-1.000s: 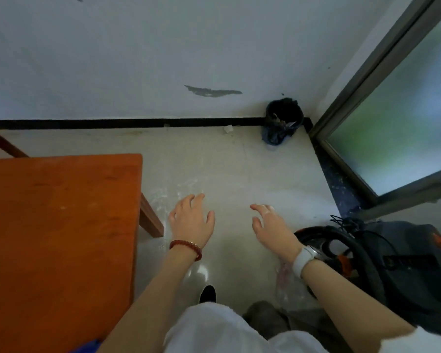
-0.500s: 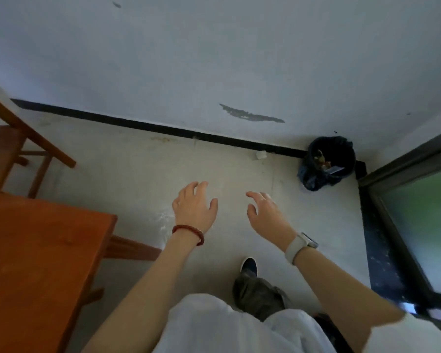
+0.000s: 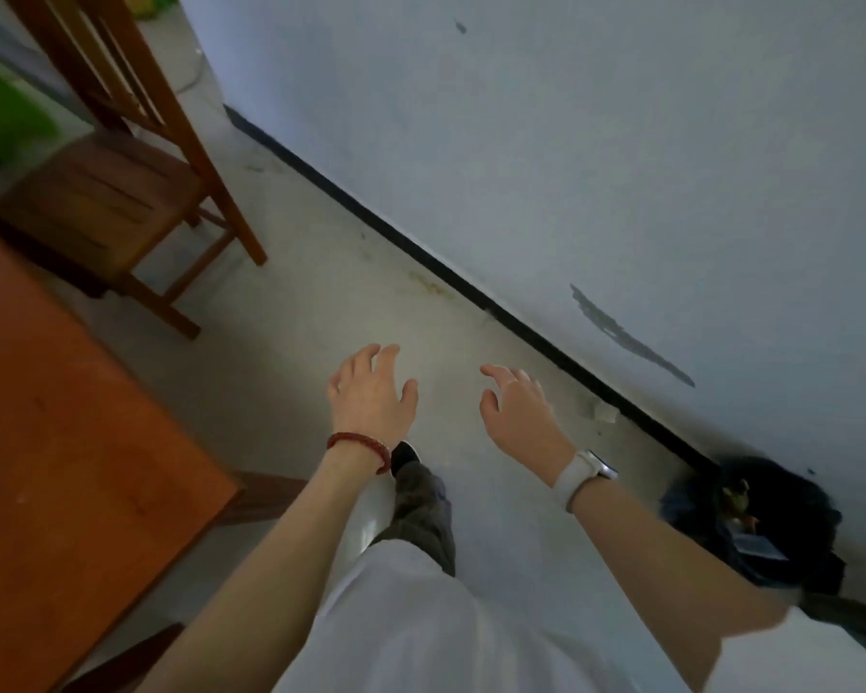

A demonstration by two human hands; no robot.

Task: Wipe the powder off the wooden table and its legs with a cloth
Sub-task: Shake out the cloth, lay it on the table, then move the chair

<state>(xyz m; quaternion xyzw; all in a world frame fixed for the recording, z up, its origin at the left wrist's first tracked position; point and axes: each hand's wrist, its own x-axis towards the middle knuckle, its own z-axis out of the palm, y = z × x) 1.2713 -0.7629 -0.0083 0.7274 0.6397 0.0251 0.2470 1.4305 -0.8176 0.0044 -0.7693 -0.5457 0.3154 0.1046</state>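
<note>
Orange-brown wood fills the lower left of the head view: this is the counter (image 3: 61,442), the wooden table of the task, seen from above with its near corner pointing toward the person. Under that corner, one dark rail or leg part (image 3: 266,497) shows, and another piece appears at the bottom edge. I cannot make out powder on the top from here; only some faint pale specks are visible, and the picture is blurred.

No cloth is visible anywhere. The left hand (image 3: 371,392) floats over the floor (image 3: 291,332) just beside the counter's corner, fingers spread wide and relaxed, and it holds nothing. A red bead bracelet (image 3: 358,445) sits on its wrist. The right hand (image 3: 518,410) is also empty, fingers loosely bent and apart, with a white watch (image 3: 583,475) on its wrist. Both are held forward and low, probably for balance while the person walks, since one dark shoe (image 3: 403,455) steps ahead between the arms.

Farther out, a wooden chair (image 3: 106,192) stands on the floor beyond the counter's far edge, near the wall. A black baseboard (image 3: 421,257) runs along the grey-white wall (image 3: 571,142), which has a scraped paint mark (image 3: 626,335). A black bin bag (image 3: 771,522) with rubbish inside rests against that wall at the right.

My judgement is that wiping has not begun, because a cloth must be found first.
</note>
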